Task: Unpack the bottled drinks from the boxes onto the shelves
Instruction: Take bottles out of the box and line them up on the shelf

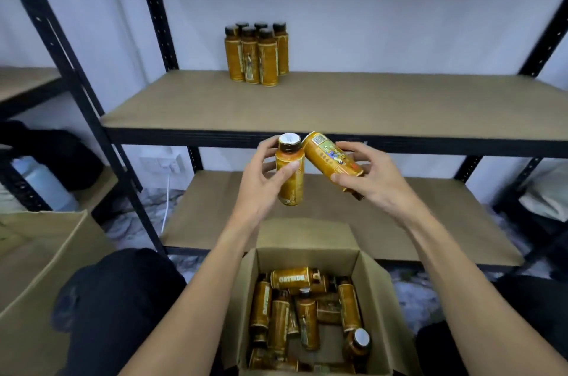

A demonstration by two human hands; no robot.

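My left hand [264, 179] grips an upright golden-labelled bottle [289, 172] with a dark cap and white top. A second golden bottle [332, 159] lies tilted in my right hand [365, 182], base pointing up-left, touching the first. Both are held in the air in front of the upper shelf's edge [307, 136]. Below them an open cardboard box [378, 298] holds several more golden bottles [304, 311], lying jumbled. Several bottles [256, 54] stand grouped at the back of the upper shelf.
Below the hands a lower shelf board [415, 222] spans the same black metal rack [156, 22]. Another cardboard box [40, 252] stands at the left. A neighbouring rack at left carries a pale bottle [46, 182]. My dark-clothed knees flank the box.
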